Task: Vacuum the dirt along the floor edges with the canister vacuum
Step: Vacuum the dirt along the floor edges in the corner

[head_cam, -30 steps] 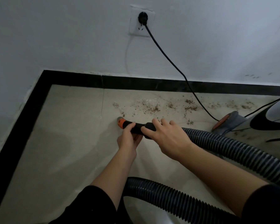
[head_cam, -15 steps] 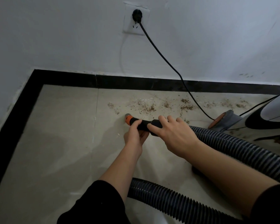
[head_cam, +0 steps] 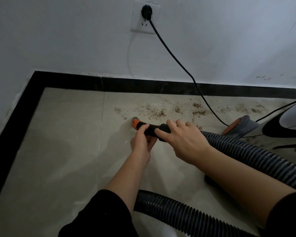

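The black hose handle (head_cam: 149, 130) ends in an orange nozzle tip (head_cam: 135, 123) that points left, low over the beige floor tiles. My left hand (head_cam: 143, 142) grips the handle from below, just behind the orange tip. My right hand (head_cam: 181, 142) is closed over the handle's rear end, where the ribbed black hose (head_cam: 256, 154) begins. Brown dirt crumbs (head_cam: 158, 112) lie scattered on the tile just beyond the nozzle, along the black floor border (head_cam: 143, 85). The canister vacuum (head_cam: 280, 124) sits at the right edge.
A black power cord (head_cam: 174, 57) runs from the wall socket (head_cam: 146, 18) down to the canister, crossing the dirt strip. The hose loops back under my arms (head_cam: 178, 212). White walls meet in a corner at the left, with the black border (head_cam: 12, 134) along that side too.
The nozzle and both hands have shifted slightly to the right along the dirt strip, and my view has tipped a little. Both hands keep their hold on the handle.
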The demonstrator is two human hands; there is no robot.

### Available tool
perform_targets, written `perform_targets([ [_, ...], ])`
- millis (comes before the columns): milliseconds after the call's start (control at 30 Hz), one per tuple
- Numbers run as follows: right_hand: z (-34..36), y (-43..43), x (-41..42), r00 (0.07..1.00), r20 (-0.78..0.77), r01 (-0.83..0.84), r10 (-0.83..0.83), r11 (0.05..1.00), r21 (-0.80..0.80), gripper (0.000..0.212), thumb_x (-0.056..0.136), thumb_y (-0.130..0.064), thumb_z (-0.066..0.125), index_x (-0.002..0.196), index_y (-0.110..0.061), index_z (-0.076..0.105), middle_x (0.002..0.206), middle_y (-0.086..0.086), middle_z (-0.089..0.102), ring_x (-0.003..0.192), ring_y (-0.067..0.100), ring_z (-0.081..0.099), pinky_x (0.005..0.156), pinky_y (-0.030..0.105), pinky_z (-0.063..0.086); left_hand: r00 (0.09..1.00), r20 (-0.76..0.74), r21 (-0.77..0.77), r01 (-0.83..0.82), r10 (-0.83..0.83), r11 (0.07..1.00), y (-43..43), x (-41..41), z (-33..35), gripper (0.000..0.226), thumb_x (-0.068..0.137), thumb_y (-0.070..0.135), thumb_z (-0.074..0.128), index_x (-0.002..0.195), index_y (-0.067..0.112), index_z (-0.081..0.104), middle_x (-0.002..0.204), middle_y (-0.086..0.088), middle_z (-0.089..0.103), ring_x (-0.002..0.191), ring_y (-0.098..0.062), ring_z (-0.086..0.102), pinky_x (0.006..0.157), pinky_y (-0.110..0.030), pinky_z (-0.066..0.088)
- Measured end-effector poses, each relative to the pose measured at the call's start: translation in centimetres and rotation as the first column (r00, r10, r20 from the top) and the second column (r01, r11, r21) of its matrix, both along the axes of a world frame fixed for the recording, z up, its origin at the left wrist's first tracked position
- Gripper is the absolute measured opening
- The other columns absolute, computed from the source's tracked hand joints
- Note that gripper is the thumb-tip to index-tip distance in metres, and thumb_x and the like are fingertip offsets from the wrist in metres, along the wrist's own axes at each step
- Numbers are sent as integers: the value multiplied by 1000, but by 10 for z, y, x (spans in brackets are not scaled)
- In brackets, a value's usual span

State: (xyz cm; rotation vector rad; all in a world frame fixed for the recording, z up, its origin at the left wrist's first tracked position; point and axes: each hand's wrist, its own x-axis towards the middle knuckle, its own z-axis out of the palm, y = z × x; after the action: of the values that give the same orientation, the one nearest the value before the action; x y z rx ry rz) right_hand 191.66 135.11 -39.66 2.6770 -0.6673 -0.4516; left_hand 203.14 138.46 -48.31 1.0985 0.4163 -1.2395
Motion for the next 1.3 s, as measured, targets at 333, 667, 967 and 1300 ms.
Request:
perform_targets([
  [333,-9,9,39,995,79,-72,68,996,57,66,91,-14,55,145,-26,20,131,16,39,107,32,49,79,37,41,991,56,38,-125,123,991,13,38,-6,21,85,15,69,101,3,63,103,-18,70,90,-27,70,76,-33,59],
  [667,-17,12,64,995,77,-63,58,996,56,68,91,-13,55,146,-24,16,135,19,33,109,33,48,80,38,40,986,116,38,-122,117,992,14,63,-15,17,86,16,68,98,5,63,106,-18,70,95,-28,69,82,-35,59],
  [967,-12,2,57,998,60,-38,36,999,37,67,91,-14,55,145,-23,17,133,18,35,108,32,48,78,36,39,994,103,-10,-42,43,999,3,58,-14,13,88,17,66,96,7,63,103,-18,70,88,-25,70,82,-34,58],
  [1300,-11,-2,58,997,63,-37,35,999,39,64,91,-14,55,144,-23,20,131,19,37,107,33,48,76,37,38,994,99,-3,-42,42,999,-2,58,-15,17,87,17,67,99,6,63,102,-17,71,89,-25,71,80,-33,59],
])
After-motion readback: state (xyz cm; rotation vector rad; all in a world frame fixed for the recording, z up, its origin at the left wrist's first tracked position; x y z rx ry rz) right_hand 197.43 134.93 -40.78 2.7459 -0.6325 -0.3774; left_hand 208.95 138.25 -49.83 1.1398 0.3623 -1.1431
